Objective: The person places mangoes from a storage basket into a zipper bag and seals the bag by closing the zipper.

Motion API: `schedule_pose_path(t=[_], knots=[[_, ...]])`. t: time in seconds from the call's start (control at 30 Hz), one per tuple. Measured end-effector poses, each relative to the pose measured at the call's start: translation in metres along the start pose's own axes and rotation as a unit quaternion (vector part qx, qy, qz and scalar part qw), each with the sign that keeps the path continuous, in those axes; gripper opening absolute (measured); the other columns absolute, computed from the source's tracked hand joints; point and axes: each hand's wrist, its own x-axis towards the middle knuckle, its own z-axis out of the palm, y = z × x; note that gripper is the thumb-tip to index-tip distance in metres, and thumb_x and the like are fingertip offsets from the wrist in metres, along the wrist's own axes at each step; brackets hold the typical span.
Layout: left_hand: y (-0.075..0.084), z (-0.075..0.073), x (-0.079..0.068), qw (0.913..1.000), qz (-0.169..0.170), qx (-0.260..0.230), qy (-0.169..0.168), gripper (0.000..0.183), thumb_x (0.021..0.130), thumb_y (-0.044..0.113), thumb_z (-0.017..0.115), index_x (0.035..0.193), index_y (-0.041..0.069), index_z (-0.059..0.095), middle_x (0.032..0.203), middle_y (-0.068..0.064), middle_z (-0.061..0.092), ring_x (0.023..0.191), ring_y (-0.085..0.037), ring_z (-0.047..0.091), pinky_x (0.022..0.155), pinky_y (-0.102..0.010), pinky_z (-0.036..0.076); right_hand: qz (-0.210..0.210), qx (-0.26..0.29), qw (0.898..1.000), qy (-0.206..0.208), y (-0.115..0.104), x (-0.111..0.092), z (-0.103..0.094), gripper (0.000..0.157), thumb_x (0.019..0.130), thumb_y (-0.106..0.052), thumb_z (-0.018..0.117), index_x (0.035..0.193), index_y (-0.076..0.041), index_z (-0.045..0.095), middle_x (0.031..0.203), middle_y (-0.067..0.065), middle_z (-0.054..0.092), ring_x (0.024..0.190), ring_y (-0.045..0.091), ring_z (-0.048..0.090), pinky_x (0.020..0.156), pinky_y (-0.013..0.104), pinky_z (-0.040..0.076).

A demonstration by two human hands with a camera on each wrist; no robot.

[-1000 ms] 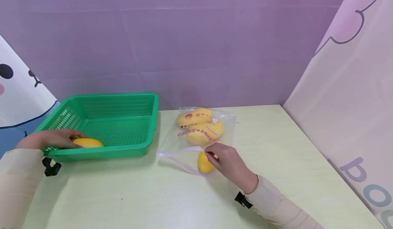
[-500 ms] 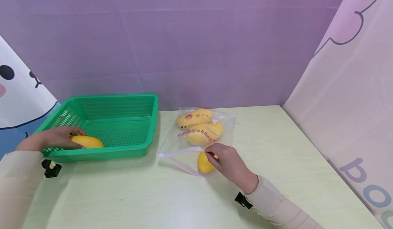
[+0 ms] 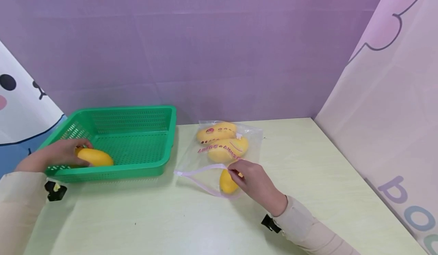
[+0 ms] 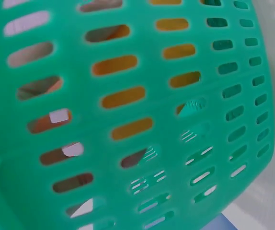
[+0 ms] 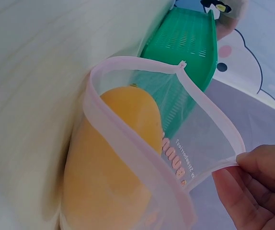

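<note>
My left hand (image 3: 66, 153) reaches over the near left corner of a green plastic basket (image 3: 137, 170) and grips a yellow mango (image 3: 97, 158) inside it. Basket wall (image 4: 147, 105) fills the left wrist view; patches of the mango (image 4: 123, 97) show through its slots, and the hand is mostly hidden. Right of the basket lies a clear zip bag (image 3: 254, 133) with printed lettering, holding mangoes (image 3: 224, 150). My right hand (image 3: 258, 184) pinches the bag's lilac rim and holds its mouth apart. Just inside that mouth is one mango (image 5: 113, 163).
Basket and bag stand on a pale table (image 3: 154, 217), near its back edge. A purple cloth (image 3: 219, 57) hangs behind them. Printed drapes (image 3: 393, 114) border both sides. Small black devices (image 3: 271, 223) are fixed at both wrists.
My left hand has drawn the mango slightly left and up in the basket, so more of the fruit shows. The right hand keeps its pinch on the bag rim.
</note>
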Motion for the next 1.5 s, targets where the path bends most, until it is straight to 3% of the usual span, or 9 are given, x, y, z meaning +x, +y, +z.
schedule_pose_path(t=[0.3, 0.6, 0.7, 0.87, 1.03, 1.27, 1.5], knots=[[0.001, -0.004, 0.0, 0.9971, 0.007, 0.017, 0.074, 0.06, 0.071, 0.038, 0.081, 0.111, 0.001, 0.055, 0.09, -0.01, 0.058, 0.073, -0.019, 0.046, 0.059, -0.031, 0.039, 0.001, 0.002, 1.0, -0.002, -0.001, 0.0, 0.0, 0.011, 0.077, 0.0, 0.074, 0.086, -0.003, 0.068, 0.077, 0.001, 0.066, 0.064, 0.008, 0.053, 0.06, 0.016, 0.049], [0.008, -0.006, 0.0, 0.9884, 0.022, 0.038, 0.145, 0.062, 0.068, 0.037, 0.083, 0.111, 0.001, 0.057, 0.096, -0.015, 0.059, 0.077, -0.022, 0.049, 0.06, -0.032, 0.039, 0.006, 0.008, 1.0, -0.005, -0.001, -0.001, 0.0, 0.012, 0.077, 0.001, 0.074, 0.087, -0.003, 0.069, 0.077, 0.001, 0.066, 0.064, 0.007, 0.053, 0.06, 0.016, 0.049], [0.013, -0.006, 0.001, 0.9863, 0.02, 0.04, 0.159, 0.063, 0.068, 0.037, 0.083, 0.112, 0.0, 0.056, 0.099, -0.018, 0.058, 0.081, -0.026, 0.049, 0.062, -0.039, 0.043, 0.008, 0.009, 1.0, -0.007, -0.001, -0.001, 0.001, 0.012, 0.077, 0.0, 0.074, 0.087, -0.003, 0.069, 0.078, 0.001, 0.066, 0.065, 0.007, 0.053, 0.06, 0.016, 0.049], [0.023, -0.008, 0.001, 0.9827, 0.008, 0.036, 0.181, 0.064, 0.071, 0.034, 0.082, 0.115, -0.003, 0.054, 0.103, -0.021, 0.053, 0.084, -0.032, 0.048, 0.065, -0.049, 0.043, 0.006, 0.01, 1.0, -0.007, 0.0, -0.002, 0.001, 0.012, 0.077, 0.001, 0.074, 0.087, -0.003, 0.068, 0.079, 0.001, 0.066, 0.065, 0.008, 0.053, 0.06, 0.017, 0.049], [0.035, -0.008, 0.002, 0.9764, -0.014, 0.022, 0.214, 0.065, 0.073, 0.032, 0.081, 0.117, -0.004, 0.051, 0.105, -0.026, 0.049, 0.084, -0.036, 0.046, 0.065, -0.051, 0.041, 0.007, 0.011, 1.0, -0.009, 0.0, -0.001, 0.0, 0.012, 0.077, 0.001, 0.074, 0.087, -0.003, 0.068, 0.079, 0.002, 0.066, 0.064, 0.008, 0.053, 0.059, 0.02, 0.051], [0.054, -0.008, 0.001, 0.9598, -0.017, 0.0, 0.28, 0.062, 0.074, 0.027, 0.081, 0.119, -0.003, 0.051, 0.111, -0.026, 0.048, 0.087, -0.038, 0.043, 0.067, -0.051, 0.037, 0.007, 0.005, 1.0, -0.01, 0.0, 0.0, 0.001, 0.012, 0.077, 0.0, 0.074, 0.087, -0.003, 0.068, 0.078, 0.001, 0.066, 0.065, 0.008, 0.052, 0.059, 0.018, 0.05], [0.079, -0.009, 0.004, 0.9535, -0.014, -0.025, 0.3, 0.06, 0.077, 0.028, 0.078, 0.12, -0.003, 0.05, 0.116, -0.027, 0.045, 0.09, -0.04, 0.041, 0.067, -0.05, 0.035, 0.004, 0.004, 1.0, -0.005, 0.0, 0.0, 0.001, 0.013, 0.076, 0.001, 0.075, 0.086, -0.003, 0.068, 0.078, 0.001, 0.065, 0.064, 0.008, 0.052, 0.059, 0.017, 0.049]])
